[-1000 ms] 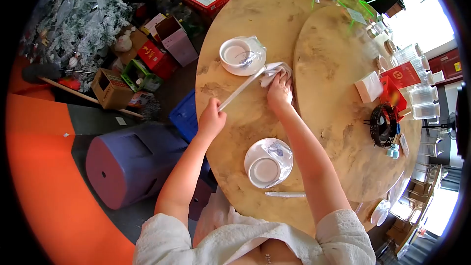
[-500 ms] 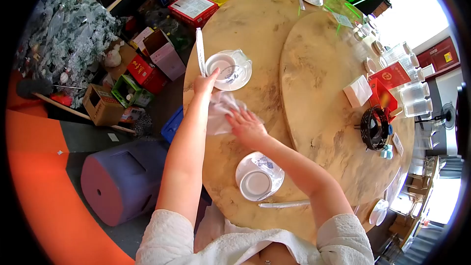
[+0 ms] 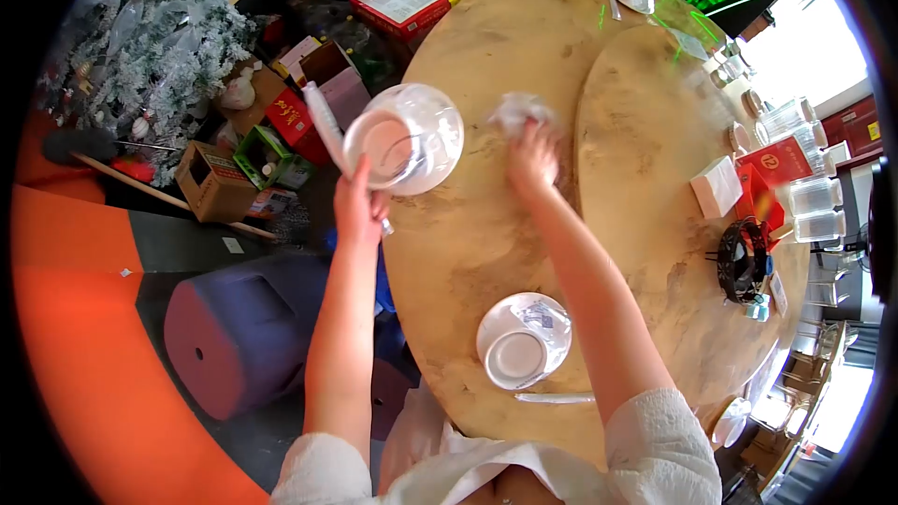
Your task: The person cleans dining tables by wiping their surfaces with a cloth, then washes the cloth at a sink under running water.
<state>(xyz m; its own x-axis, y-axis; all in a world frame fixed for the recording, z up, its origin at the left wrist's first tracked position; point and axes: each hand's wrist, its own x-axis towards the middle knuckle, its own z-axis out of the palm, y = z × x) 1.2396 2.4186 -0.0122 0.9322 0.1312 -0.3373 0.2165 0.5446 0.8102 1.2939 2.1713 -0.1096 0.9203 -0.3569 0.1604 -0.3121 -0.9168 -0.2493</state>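
My left hand [image 3: 358, 203] grips a plastic-wrapped dish set [image 3: 404, 139] by its near edge, above the table's left edge. A long white wrapped packet [image 3: 325, 122] is pinched in the same hand and sticks up to the left of the dishes. My right hand [image 3: 534, 161] presses a crumpled white cloth [image 3: 520, 112] onto the wooden table [image 3: 477, 252]; both are blurred by motion. A second wrapped dish set [image 3: 524, 340] rests nearer to me, with another white packet [image 3: 555, 397] just below it.
A raised round board [image 3: 645, 159] covers the table's right part, bearing a black wire holder [image 3: 742, 260], a tissue pack [image 3: 716, 187], a red box [image 3: 760, 198] and glass jars [image 3: 816, 196]. At left are a purple stool [image 3: 243, 337], cartons [image 3: 213, 178] and a frosted tree [image 3: 140, 56].
The far dish set has been lifted off the table and moved left, with the packet held beside it. My right hand and the cloth have swept away from me across the table.
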